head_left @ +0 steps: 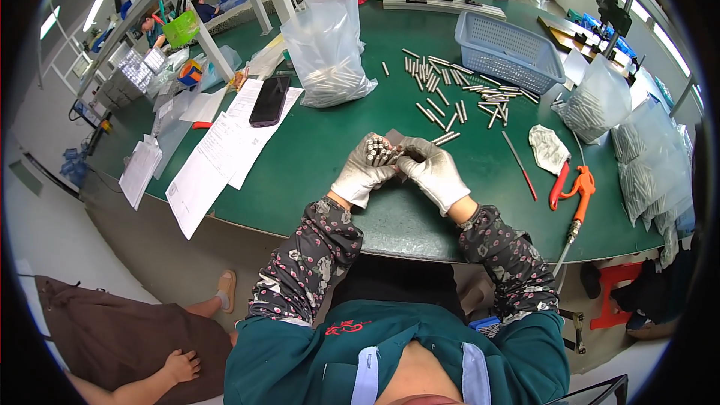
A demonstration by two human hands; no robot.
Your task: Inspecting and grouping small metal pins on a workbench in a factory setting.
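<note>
White work gloves cover both my hands, which meet above the near part of the green table. My left hand [361, 174] is closed around a bundle of short metal pins [381, 151], their round ends turned up. Against the bundle, my right hand [433, 171] pinches a thin, flat brown-grey piece [394, 136], whose material I cannot make out. Its fingertips are partly hidden behind the pins. Loose metal pins [442, 79] lie scattered on the table beyond my hands. A clear plastic bag [322, 45] with more pins stands at the far left of them.
A blue plastic basket [510, 52] sits at the back right. An orange air gun [581, 187], red-handled pliers [559, 186], a thin red-handled tool [521, 169] and a spare glove [548, 148] lie right. Bags of pins [645, 154] line the right edge. Papers [206, 161] and a phone [270, 101] lie left.
</note>
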